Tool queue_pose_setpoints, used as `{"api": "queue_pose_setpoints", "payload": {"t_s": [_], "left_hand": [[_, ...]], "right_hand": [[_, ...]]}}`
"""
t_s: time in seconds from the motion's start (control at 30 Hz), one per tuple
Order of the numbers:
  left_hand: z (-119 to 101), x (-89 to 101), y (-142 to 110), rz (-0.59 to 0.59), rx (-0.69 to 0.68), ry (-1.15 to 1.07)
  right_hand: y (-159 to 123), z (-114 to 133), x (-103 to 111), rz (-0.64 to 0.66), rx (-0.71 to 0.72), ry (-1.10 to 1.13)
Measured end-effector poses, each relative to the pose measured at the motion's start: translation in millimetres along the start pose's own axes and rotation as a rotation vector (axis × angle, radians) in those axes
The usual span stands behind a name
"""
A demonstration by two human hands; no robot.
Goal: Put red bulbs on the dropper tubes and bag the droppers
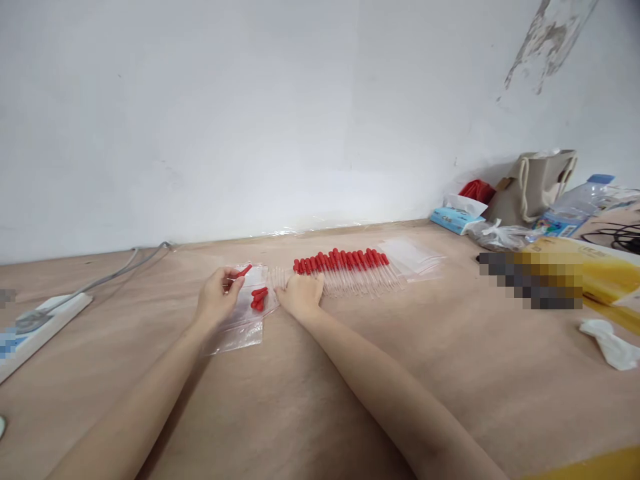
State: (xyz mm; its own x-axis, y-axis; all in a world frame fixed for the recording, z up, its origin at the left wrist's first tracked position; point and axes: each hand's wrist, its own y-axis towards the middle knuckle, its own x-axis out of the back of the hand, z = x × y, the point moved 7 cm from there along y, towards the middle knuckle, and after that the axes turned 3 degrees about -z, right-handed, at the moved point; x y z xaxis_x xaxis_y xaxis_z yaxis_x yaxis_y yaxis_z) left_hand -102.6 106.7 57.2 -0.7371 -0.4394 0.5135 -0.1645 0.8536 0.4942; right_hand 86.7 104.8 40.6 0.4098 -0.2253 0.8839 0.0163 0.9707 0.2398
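Between the thumb and fingers of my left hand (220, 293) is a red rubber dropper bulb (244, 271), pinched above a clear plastic zip bag (240, 337). Several loose red bulbs (259, 299) lie in a small pile on the bags. My right hand (301, 295) is over bare glass dropper tubes (278, 275), with its fingers curled down and mostly hidden; whatever they grip does not show. To its right runs a row of glass droppers (357, 277) with red bulbs fitted, lying side by side with the bulbs toward the wall.
More clear zip bags (413, 259) lie past the row's right end. On the right are a tissue pack (455, 219), a drawstring bag (533, 187), a plastic bottle (575, 207), a yellow package (585, 267) and a crumpled tissue (611, 343). A power strip (50, 323) with a cable sits left.
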Motion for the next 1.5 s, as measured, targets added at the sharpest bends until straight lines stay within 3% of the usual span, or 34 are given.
{"api": "queue_pose_setpoints", "payload": {"t_s": [0.07,0.2,0.4,0.57,0.63,0.73,0.83,0.9,1.07,1.5], "left_hand": [[5.2,5.0,-14.4,-0.096,0.136,-0.156],[9.9,-8.5,-42.5,-0.105,0.307,-0.328],[8.6,-30.2,-44.1,-0.114,0.328,-0.355],[-12.7,-22.7,-40.7,-0.144,0.251,-0.341],[-31.9,-22.1,-49.3,-0.083,0.172,-0.342],[-59.3,-38.1,-73.8,0.173,0.081,-0.371],[-71.5,-55.7,-98.7,0.372,0.067,-0.385],[-73.2,-62.4,-107.3,0.438,0.081,-0.373],[-74.7,-63.5,-109.0,0.500,0.172,-0.399],[-74.5,-69.7,-113.8,0.561,0.150,-0.445]], "right_hand": [[2.9,1.2,-2.2,0.018,-0.045,0.008],[5.0,1.6,-2.2,0.054,-0.077,0.016],[-4.2,-8.3,11.8,-0.037,-0.065,0.028],[-33.9,-45.2,36.2,-0.220,0.117,0.156],[-50.7,-68.6,44.8,-0.232,0.187,0.264],[-75.5,-98.8,60.5,-0.238,0.289,0.407],[-93.1,-111.5,74.1,-0.237,0.368,0.451],[-98.2,-110.9,76.3,-0.213,0.376,0.458],[-99.9,-95.2,68.3,-0.168,0.374,0.512],[-104.9,-79.9,63.6,-0.061,0.457,0.434]]}}
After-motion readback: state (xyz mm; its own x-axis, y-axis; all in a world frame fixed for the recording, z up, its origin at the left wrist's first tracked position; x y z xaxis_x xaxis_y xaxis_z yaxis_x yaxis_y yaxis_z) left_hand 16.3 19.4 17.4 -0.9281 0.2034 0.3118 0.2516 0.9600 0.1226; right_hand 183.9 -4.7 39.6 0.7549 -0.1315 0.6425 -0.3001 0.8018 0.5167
